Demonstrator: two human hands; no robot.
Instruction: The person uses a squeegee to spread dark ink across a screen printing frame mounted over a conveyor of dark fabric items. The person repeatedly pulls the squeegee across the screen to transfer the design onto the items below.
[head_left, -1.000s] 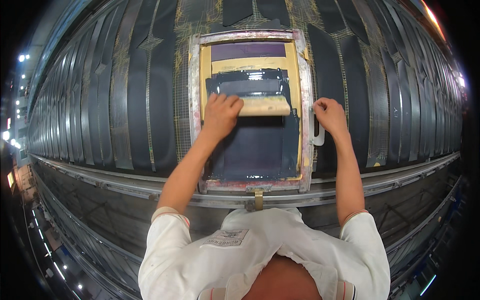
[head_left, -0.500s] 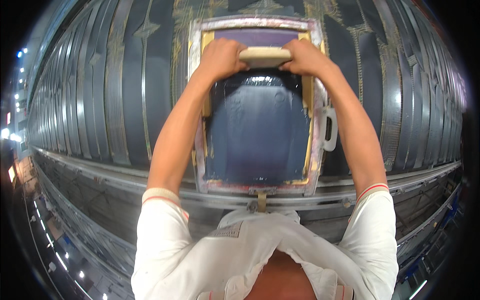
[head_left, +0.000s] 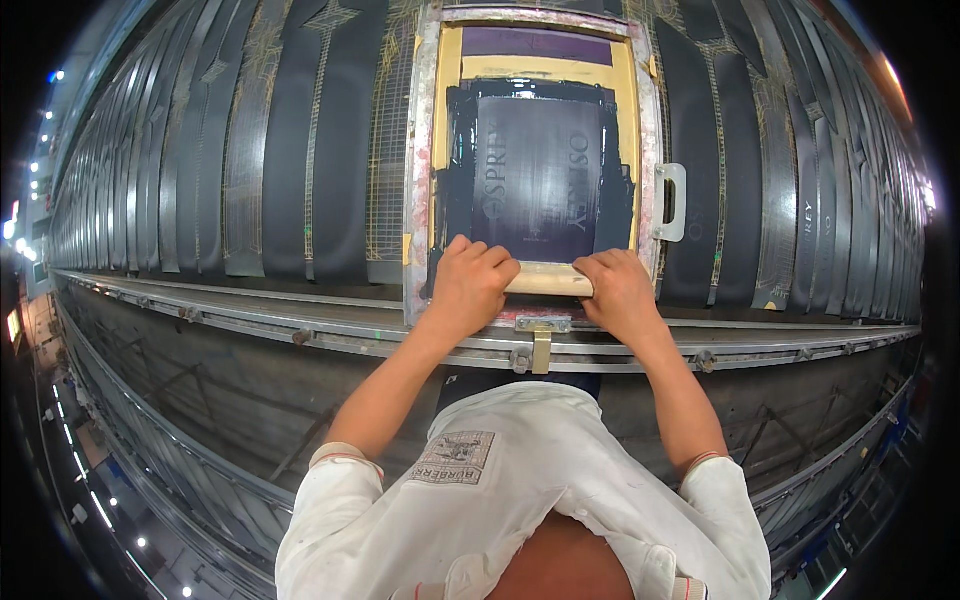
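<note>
A screen printing frame with a pale, stained rim lies across the dark fabric pieces in front of me. My left hand and my right hand both grip a squeegee by its pale wooden handle, one at each end. The squeegee is at the near end of the frame, with its blade hidden under the handle. Beyond it the mesh shows dark lettering, with thick dark ink around the sides and far edge. Yellowish tape lines the inside of the frame.
Dark fabric pieces lie in a long row on both sides. A white handle sticks out from the frame's right side. A metal rail with bolts runs along the near edge, and a brass-coloured bracket meets it below the frame.
Both hands have drawn the squeegee from the far end of the frame to the near end. The wet ink over the middle has been wiped thin, and the lettering now shows.
</note>
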